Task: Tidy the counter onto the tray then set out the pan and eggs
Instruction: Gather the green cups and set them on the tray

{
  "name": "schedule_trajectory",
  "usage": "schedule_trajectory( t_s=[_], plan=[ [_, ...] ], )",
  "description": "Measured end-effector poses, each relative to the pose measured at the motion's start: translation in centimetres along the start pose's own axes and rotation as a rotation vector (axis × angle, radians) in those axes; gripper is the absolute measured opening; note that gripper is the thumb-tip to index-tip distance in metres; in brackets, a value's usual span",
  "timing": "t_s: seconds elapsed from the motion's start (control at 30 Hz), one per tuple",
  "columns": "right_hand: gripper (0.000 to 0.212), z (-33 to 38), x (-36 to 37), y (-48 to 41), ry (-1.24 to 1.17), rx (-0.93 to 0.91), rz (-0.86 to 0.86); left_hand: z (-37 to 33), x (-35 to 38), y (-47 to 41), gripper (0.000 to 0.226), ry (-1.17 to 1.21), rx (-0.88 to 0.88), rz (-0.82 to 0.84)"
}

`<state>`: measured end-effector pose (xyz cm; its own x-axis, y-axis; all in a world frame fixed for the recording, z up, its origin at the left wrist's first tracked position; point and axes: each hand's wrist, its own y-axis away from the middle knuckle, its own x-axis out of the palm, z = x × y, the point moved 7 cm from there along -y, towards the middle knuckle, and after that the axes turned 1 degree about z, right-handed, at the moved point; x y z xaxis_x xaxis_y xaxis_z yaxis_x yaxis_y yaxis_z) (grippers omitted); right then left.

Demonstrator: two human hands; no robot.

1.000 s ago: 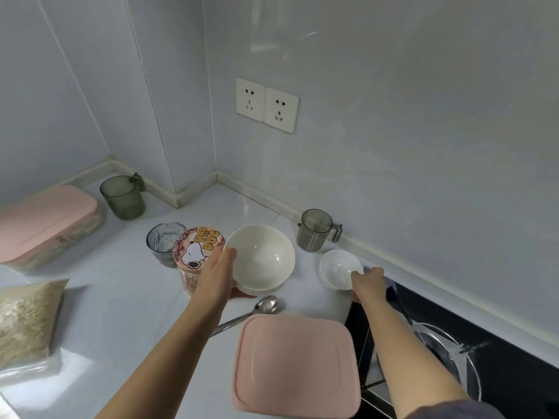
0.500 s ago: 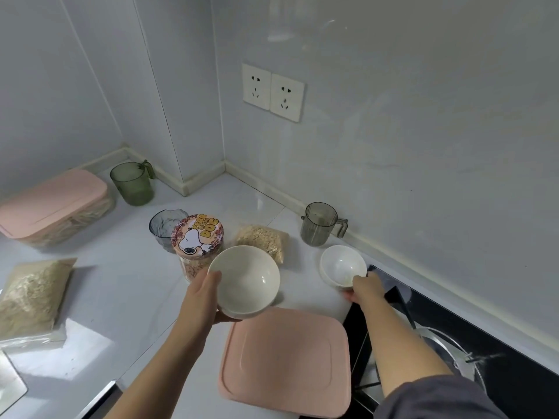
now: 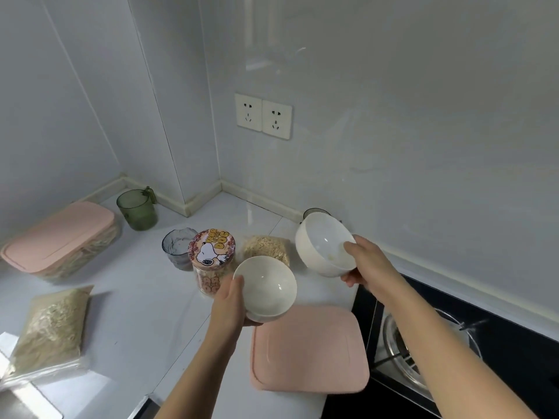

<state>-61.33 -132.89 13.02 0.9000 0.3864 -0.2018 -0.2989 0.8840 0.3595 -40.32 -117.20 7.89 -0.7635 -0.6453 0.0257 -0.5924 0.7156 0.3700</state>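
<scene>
Left hand [image 3: 228, 306] gripped the off-white bowl [image 3: 267, 287] at frame centre, thumb over its rim. Right hand [image 3: 367, 264] gripped the white bowl [image 3: 322, 247] right of centre (tilted; both bowls off the counter [image 3: 136, 297]).

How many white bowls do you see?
2. One round white ceramic bowl gripped by the left hand; the other round white bowl gripped by the right hand, nearer the wall.

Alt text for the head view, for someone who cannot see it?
Above a white counter, the left hand holds a white bowl near a cartoon-lidded jar; the right hand holds a second bowl, tilted. A pink tray lies below, beside a gas hob.
</scene>
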Motion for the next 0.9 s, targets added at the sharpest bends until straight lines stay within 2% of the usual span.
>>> schedule_trajectory(
  t_s=[0.1,0.2,0.47,0.6,0.67,0.77,0.9],
  plan=[
    [0.024,1.2,2.9,3.4,0.036,-0.031,0.078,-0.5,-0.1,0.5,0.036,-0.025,0.022,0.085],
    [0.025,1.0,6.1,5.9,0.087,-0.041,0.089,-1.3,-1.2,1.1,0.031,-0.010,0.041,0.161],
    [0.022,0.6,12.4,9.3,0.141,-0.074,0.010,-2.2,-5.3,1.9,0.025,-0.068,0.031,0.242],
    [0.022,-0.5,14.6,10.6,0.090,-0.002,0.004,-2.0,-7.5,2.1,0.028,-0.077,0.056,0.286],
    [0.023,-1.7,16.0,11.4,0.019,0.120,0.056,-1.7,-8.2,2.1,0.029,-0.074,0.054,0.322],
    [0.028,-3.9,18.2,12.4,-0.241,0.326,0.100,-1.1,-8.7,1.7,0.030,-0.107,0.053,0.392],
    [0.029,-5.1,18.8,12.7,-0.384,0.343,0.076,-1.0,-8.6,1.8,0.029,-0.120,0.009,0.472]
  ],
)
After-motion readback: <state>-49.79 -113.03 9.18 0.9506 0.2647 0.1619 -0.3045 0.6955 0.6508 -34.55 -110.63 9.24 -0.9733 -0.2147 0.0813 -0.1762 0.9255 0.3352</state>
